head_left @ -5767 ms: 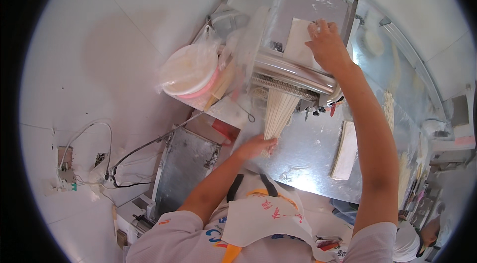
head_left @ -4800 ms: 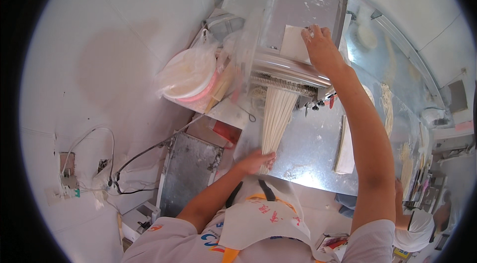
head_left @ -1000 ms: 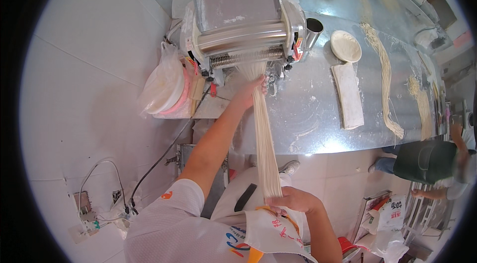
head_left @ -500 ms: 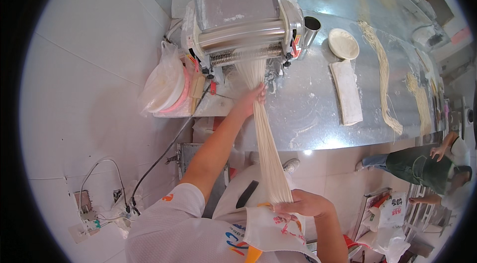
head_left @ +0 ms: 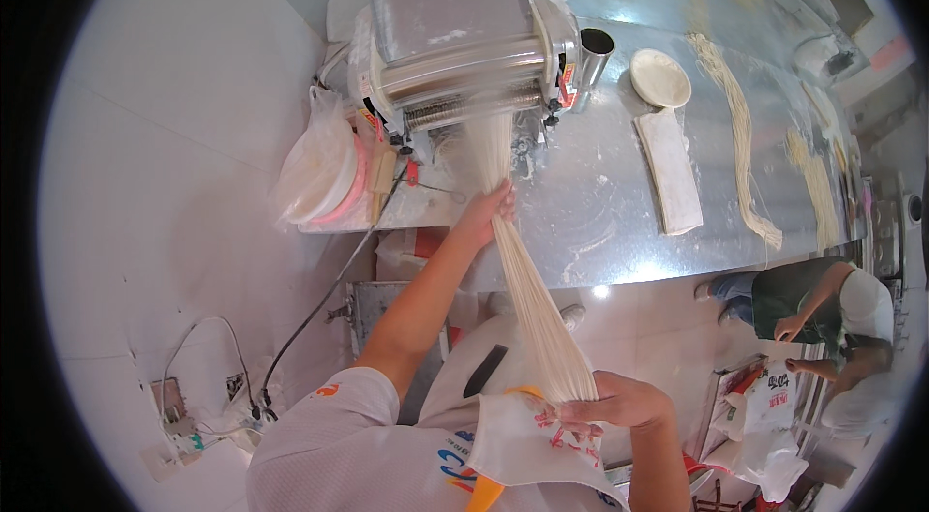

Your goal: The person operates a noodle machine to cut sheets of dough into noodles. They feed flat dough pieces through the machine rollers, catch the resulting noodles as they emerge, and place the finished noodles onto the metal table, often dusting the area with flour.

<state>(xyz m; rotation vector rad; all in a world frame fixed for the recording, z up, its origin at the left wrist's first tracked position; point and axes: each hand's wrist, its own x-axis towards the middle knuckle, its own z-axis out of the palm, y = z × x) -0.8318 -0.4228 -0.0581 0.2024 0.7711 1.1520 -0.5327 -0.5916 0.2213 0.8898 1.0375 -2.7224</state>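
Long pale noodles (head_left: 534, 285) hang in a bundle from the cutting rollers of a noodle machine (head_left: 464, 67) and run toward my body. Just below the rollers, my left hand (head_left: 493, 211) is closed around the strands. Lower down, at my apron (head_left: 523, 454), my right hand (head_left: 619, 402) grips the bundle's end, where the strands fan out a little. Between my hands the noodles are stretched past the table's front edge. The strands nearest the rollers are blurred.
On the floury metal table (head_left: 600, 193) stand a steel cup (head_left: 597, 45) and a bowl (head_left: 661, 78), beside a folded white cloth (head_left: 668, 171). Cut noodles (head_left: 740, 125) lie farther right. A bagged basin (head_left: 324, 168) sits left of the machine. Another person (head_left: 813, 309) is at the right.
My left hand has come slightly down from the rollers with the noodles. My right hand has shifted a little right, drawing the bundle's end along. The other person's arm has moved.
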